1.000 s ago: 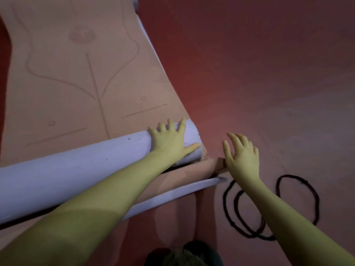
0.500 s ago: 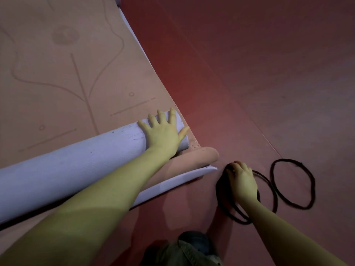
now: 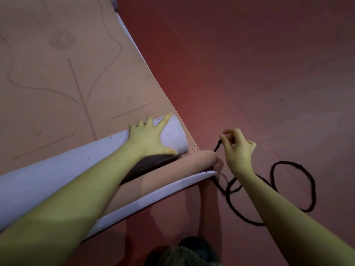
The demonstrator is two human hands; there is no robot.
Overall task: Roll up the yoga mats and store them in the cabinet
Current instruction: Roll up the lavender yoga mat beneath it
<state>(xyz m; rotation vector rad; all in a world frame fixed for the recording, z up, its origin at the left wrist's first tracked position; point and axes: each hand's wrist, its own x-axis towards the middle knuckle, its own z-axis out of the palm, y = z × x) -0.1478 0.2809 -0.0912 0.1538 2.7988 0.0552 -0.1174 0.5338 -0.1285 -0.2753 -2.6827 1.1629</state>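
My left hand [image 3: 148, 138] lies flat and spread on the rolled part of the yoga mat [image 3: 63, 73], fingers [image 3: 165, 120] splayed wide across the pale lilac roll [image 3: 57, 169] near its right end, thumb pressed down at the roll's near edge. It closes on nothing; the palm bears on the roll. The mat is partly rolled: the roll runs from the lower left toward the centre of the view, and beyond it the unrolled length lies flat on the red floor [image 3: 249, 73], tan face up, with printed alignment lines and a curved motif visible. Below the roll a loose end of the mat curls back, showing a tan face and a lilac underside edge that reaches out toward my right hand. My right hand [image 3: 238, 148] is raised just beside the roll's right end, thumb and forefinger pinched together on a black cord loop [image 3: 218, 147]; the remaining fingers are loosely curled. The cord hangs from the pinch to the floor, where its coils lie under my right forearm. A second black loop [image 3: 312, 187] lies flat on the floor, to the right of that forearm. A dark shoe [image 3: 192, 244] and olive fabric show at the bottom edge.
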